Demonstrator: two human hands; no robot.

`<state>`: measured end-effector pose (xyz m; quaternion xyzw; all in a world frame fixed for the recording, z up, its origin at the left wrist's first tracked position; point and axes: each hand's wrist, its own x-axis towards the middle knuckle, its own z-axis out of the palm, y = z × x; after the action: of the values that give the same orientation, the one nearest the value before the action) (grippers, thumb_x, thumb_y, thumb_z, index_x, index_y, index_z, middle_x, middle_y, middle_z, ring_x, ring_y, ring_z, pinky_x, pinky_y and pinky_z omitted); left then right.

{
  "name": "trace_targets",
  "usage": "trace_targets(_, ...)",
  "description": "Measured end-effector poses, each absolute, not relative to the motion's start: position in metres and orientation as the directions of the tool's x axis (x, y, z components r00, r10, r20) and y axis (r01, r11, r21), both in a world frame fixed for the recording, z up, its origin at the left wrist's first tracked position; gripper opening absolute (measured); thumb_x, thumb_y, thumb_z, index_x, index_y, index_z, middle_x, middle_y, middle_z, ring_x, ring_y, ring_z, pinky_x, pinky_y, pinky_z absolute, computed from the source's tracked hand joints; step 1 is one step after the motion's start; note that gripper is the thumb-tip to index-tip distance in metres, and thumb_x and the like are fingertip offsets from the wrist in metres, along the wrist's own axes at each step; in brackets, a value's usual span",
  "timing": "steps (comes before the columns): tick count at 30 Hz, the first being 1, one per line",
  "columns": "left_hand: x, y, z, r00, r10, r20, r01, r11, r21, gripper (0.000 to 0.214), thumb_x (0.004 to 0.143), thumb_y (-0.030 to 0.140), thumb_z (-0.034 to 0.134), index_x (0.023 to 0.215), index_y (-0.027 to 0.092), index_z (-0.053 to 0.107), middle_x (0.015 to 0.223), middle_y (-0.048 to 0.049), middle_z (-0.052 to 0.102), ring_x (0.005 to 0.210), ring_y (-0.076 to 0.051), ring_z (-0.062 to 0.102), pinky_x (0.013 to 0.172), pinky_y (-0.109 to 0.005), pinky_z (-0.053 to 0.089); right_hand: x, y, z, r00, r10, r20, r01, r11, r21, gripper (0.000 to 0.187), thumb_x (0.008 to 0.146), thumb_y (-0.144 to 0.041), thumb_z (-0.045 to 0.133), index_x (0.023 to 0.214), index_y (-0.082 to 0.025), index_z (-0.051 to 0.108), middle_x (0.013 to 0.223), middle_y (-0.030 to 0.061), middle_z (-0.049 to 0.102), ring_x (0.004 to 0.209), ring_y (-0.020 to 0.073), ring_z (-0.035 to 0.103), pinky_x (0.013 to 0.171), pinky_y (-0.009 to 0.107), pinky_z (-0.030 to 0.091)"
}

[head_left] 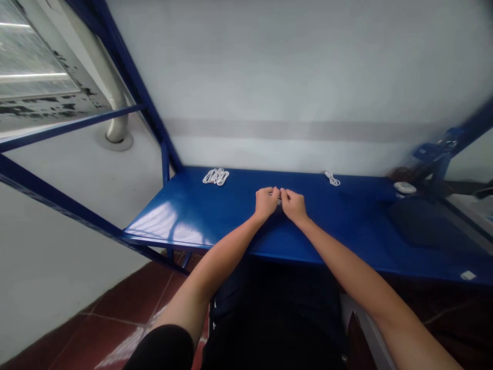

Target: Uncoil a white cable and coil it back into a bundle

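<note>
The left hand (265,202) and right hand (293,204) are resting together at the middle of the blue steel bench (346,216), their fingertips (276,190) pinching a small pale object (278,199) between them, its long axis mostly hidden and neither hand clearly nearer. A bundled white cable (215,177) is lying well to the left along the bench's back edge, a smaller white cable (332,178) to the right.

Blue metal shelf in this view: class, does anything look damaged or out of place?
Black flaking patches mar the pale surface at upper left, like peeling damage. A small white scrap sits on the blue metal shelf's front edge, apart from the white cable bundles.
</note>
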<state>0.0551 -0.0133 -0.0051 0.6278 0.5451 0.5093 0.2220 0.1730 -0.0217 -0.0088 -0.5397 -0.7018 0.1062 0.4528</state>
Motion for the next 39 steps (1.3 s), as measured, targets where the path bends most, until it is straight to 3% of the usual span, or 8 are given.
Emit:
trace_targets(4, 0.055, -0.012, -0.005, -0.085, 0.929, 0.361, 0.407, -0.299, 0.863, 0.045, 0.086, 0.029, 0.049, 0.046, 0.019, 0.031, 0.047, 0.0048, 0.031, 0.049, -0.009, 0.030, 0.050, -0.026, 0.023, 0.176, -0.018, -0.010, -0.079, 0.847, 0.526, 0.699, 0.423, -0.577, 0.056, 0.094, -0.051, 0.031, 0.050, -0.022, 0.049, 0.053, 0.0084, 0.060, 0.053, 0.0194, 0.054, 0.059, 0.031, 0.036)
trace_targets(9, 0.057, -0.015, -0.007, -0.100, 0.893, 0.439, 0.436, -0.358, 0.826, 0.045, 0.089, 0.032, 0.046, 0.049, 0.020, 0.031, 0.048, 0.0047, 0.034, 0.050, -0.009, 0.032, 0.052, -0.026, 0.025, 0.173, -0.014, -0.009, -0.011, 0.906, 0.423, 0.628, 0.336, -0.702, 0.060, 0.091, -0.059, 0.031, 0.044, -0.022, 0.040, 0.046, 0.0061, 0.053, 0.048, 0.0178, 0.049, 0.052, 0.030, 0.030)
trace_targets(16, 0.059, -0.018, -0.010, -0.016, 0.883, 0.469, 0.587, -0.372, 0.719, 0.043, 0.095, 0.035, 0.038, 0.055, 0.019, 0.039, 0.052, 0.0032, 0.044, 0.051, -0.010, 0.039, 0.055, -0.026, 0.030, 0.170, -0.024, -0.005, 0.011, 0.895, 0.447, 0.618, 0.345, -0.706, 0.049, 0.093, -0.050, 0.033, 0.059, -0.021, 0.053, 0.061, 0.0066, 0.064, 0.058, 0.0177, 0.053, 0.059, 0.028, 0.035)
trace_targets(21, 0.063, -0.031, -0.003, 0.164, 0.887, 0.433, 0.825, -0.364, 0.432, 0.036, 0.099, 0.035, 0.034, 0.082, 0.018, 0.060, 0.085, -0.0059, 0.062, 0.070, -0.015, 0.057, 0.063, -0.026, 0.040, 0.182, -0.011, -0.003, 0.093, 0.917, 0.389, 0.638, 0.245, -0.730, 0.058, 0.089, -0.059, 0.036, 0.046, -0.022, 0.038, 0.046, 0.0039, 0.051, 0.050, 0.0147, 0.044, 0.054, 0.029, 0.030)
trace_targets(24, 0.070, -0.042, 0.000, 0.338, 0.857, 0.388, 0.883, -0.432, 0.186, 0.030, 0.098, 0.031, 0.035, 0.106, 0.016, 0.059, 0.109, -0.0129, 0.060, 0.088, -0.022, 0.062, 0.069, -0.031, 0.046, 0.190, -0.002, -0.005, 0.159, 0.940, 0.302, 0.627, 0.140, -0.766, 0.060, 0.086, -0.061, 0.041, 0.042, -0.022, 0.035, 0.042, 0.0028, 0.046, 0.048, 0.0142, 0.041, 0.052, 0.030, 0.028)
trace_targets(27, 0.075, -0.047, -0.002, 0.446, 0.836, 0.319, 0.871, -0.488, 0.062, 0.032, 0.096, 0.032, 0.039, 0.113, 0.010, 0.056, 0.108, -0.0167, 0.060, 0.096, -0.030, 0.062, 0.073, -0.038, 0.050, 0.195, 0.002, -0.006, 0.185, 0.962, 0.199, 0.554, 0.065, -0.830, 0.058, 0.084, -0.062, 0.045, 0.043, -0.021, 0.043, 0.046, 0.0036, 0.052, 0.049, 0.0147, 0.045, 0.051, 0.029, 0.030)
trace_targets(34, 0.069, -0.034, -0.006, 0.495, 0.865, 0.077, 0.853, -0.501, 0.148, 0.034, 0.100, 0.031, 0.032, 0.115, 0.010, 0.054, 0.103, -0.0168, 0.067, 0.088, -0.028, 0.070, 0.076, -0.039, 0.052, 0.197, 0.003, -0.011, 0.101, 0.992, 0.076, 0.496, 0.016, -0.868, 0.054, 0.081, -0.064, 0.048, 0.051, -0.019, 0.055, 0.046, 0.0026, 0.054, 0.045, 0.0153, 0.049, 0.048, 0.028, 0.034)
trace_targets(39, 0.055, -0.024, -0.006, 0.484, 0.870, 0.094, 0.825, -0.489, 0.283, 0.038, 0.100, 0.041, 0.031, 0.107, 0.013, 0.057, 0.095, -0.0150, 0.069, 0.084, -0.028, 0.069, 0.074, -0.036, 0.049, 0.226, 0.012, -0.001, -0.018, 0.975, 0.222, 0.684, 0.175, -0.708, 0.046, 0.087, -0.049, 0.044, 0.060, -0.018, 0.064, 0.058, 0.0055, 0.064, 0.061, 0.0197, 0.060, 0.062, 0.029, 0.042)
